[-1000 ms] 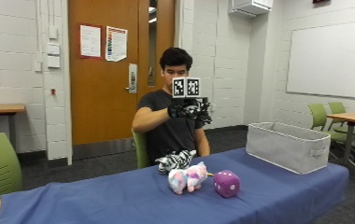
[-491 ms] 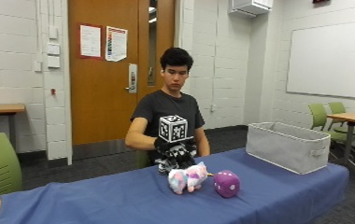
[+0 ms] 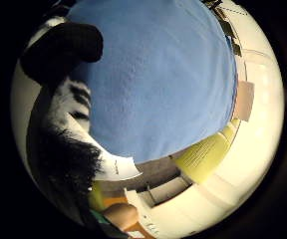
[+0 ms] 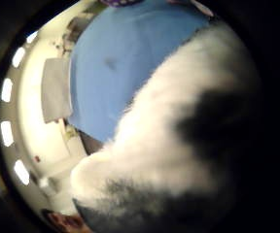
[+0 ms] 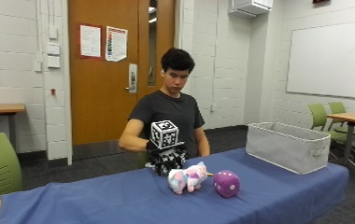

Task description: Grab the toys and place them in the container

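Fingers of the gloved right hand (image 5: 167, 156) are lowered onto a black-and-white zebra plush (image 5: 165, 163) at the far side of the blue-covered bench (image 5: 102, 200); whether they are curled round it cannot be told. In the thumb-side palm view the plush's white and black fur (image 4: 179, 145) fills most of the frame, close against the palm. The forearm is angled down from the elbow, the hand set low at the bench. To the right, nearer, a pink-and-white plush (image 5: 187, 178) and a purple plush die (image 5: 226, 183) lie just apart. Farther right, a grey fabric container (image 5: 288, 145) stands at the bench's end.
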